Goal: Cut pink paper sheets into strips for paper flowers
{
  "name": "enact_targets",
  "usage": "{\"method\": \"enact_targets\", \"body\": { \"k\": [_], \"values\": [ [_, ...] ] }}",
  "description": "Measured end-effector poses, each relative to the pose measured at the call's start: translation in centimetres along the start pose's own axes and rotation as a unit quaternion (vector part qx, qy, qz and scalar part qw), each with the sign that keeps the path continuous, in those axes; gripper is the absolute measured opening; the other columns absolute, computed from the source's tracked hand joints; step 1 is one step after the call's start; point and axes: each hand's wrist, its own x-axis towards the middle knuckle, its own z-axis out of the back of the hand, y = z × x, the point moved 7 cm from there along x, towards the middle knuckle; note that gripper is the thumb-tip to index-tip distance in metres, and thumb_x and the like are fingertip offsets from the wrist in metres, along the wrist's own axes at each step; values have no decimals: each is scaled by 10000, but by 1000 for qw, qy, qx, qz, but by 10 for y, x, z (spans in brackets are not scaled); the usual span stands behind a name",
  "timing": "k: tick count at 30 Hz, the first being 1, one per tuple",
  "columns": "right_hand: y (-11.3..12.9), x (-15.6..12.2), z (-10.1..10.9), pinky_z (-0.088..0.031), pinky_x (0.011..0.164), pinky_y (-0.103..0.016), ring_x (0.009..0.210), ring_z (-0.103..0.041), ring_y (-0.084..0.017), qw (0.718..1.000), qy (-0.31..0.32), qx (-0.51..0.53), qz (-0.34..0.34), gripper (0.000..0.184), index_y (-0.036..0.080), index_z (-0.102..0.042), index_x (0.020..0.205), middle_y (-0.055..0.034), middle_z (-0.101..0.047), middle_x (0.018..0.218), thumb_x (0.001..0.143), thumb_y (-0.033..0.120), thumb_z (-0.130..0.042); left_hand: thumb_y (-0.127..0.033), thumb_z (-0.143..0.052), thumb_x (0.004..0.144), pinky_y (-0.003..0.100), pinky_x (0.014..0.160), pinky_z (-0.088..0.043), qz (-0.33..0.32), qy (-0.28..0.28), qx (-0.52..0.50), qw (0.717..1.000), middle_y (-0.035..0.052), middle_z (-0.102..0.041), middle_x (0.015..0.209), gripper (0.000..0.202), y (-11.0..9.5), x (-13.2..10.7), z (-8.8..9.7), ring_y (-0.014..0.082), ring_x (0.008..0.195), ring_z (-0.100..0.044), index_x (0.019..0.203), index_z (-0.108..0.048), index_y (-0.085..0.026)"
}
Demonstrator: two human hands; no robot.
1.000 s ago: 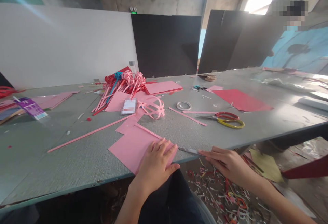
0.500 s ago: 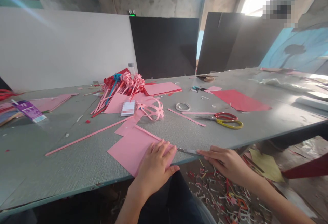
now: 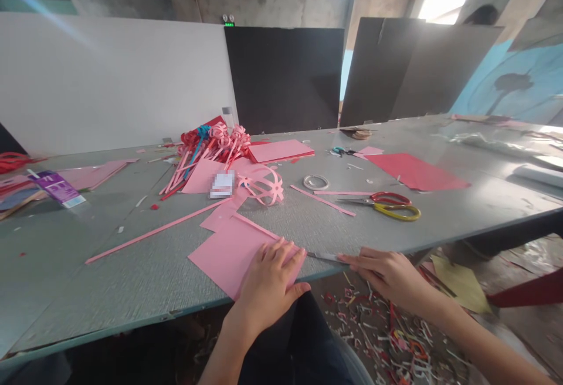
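My left hand [image 3: 270,273] lies open, pressing flat on a sheet of pink paper [image 3: 220,250] at the table's front edge. A narrow strip stands out along the paper's far edge. My right hand [image 3: 389,273] is closed round the handle of a utility knife [image 3: 329,256] past the table's front edge. Its blade points left, with the tip close to the paper's right corner by my left fingertips. I cannot tell whether the blade touches the paper.
Beyond the paper are a pink paper-strip ball [image 3: 266,185], a tape roll [image 3: 315,182], and red-and-yellow-handled scissors [image 3: 396,206]. Further back lie a heap of paper-strip flowers [image 3: 215,144] and a red sheet [image 3: 416,171]. A purple carton [image 3: 59,188] is at left. Scraps [image 3: 391,332] litter the floor.
The whole view has shifted slightly, so things appear a little further right. Both hands, the paper and the knife keep nearly the same places relative to each other.
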Motion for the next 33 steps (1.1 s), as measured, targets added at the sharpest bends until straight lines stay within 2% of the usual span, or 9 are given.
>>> {"method": "enact_targets", "body": {
  "k": [12, 19, 22, 30, 33],
  "values": [
    [-2, 9, 4, -356, 532, -199, 590, -543, -117, 1000, -12, 3, 5, 321, 293, -618, 1133, -18, -604, 679, 912, 229, -392, -488, -463, 855, 510, 1014, -316, 1, -1, 3, 1000, 94, -459, 1322, 501, -2, 0, 2, 291, 1261, -351, 1292, -424, -247],
    [3, 17, 0, -287, 508, -206, 562, -517, -89, 999, -1, -12, 53, 311, 305, -579, 1175, 7, -589, 669, 925, 258, -402, -522, -439, 854, 508, 1027, -302, 4, 1, 1, 1000, 97, -437, 1350, 589, 2, -1, -3, 283, 1272, -341, 1344, -332, -212],
    [4, 20, 1, -273, 508, -211, 565, -526, -86, 998, 3, -13, 56, 305, 314, -574, 1177, 13, -598, 673, 927, 276, -403, -531, -441, 849, 498, 1026, -310, 3, 8, -14, 1000, 98, -440, 1349, 581, 3, -3, -2, 278, 1273, -341, 1321, -362, -202],
    [30, 12, 2, -272, 507, -232, 542, -516, -76, 989, 13, 2, 147, 282, 270, -613, 1124, 13, -617, 641, 922, 270, -416, -569, -518, 784, 471, 1020, -340, 3, 28, -70, 997, 70, -440, 1335, 580, 7, -27, 12, 271, 1247, -380, 1284, -424, -291],
    [36, 12, 3, -257, 495, -238, 520, -501, -78, 988, -2, -7, 152, 286, 254, -631, 1096, 9, -606, 617, 926, 273, -401, -616, -500, 764, 488, 1028, -323, 4, 41, -73, 997, 89, -429, 1352, 659, 9, -31, 11, 281, 1259, -366, 1313, -388, -268]
  ]
}}
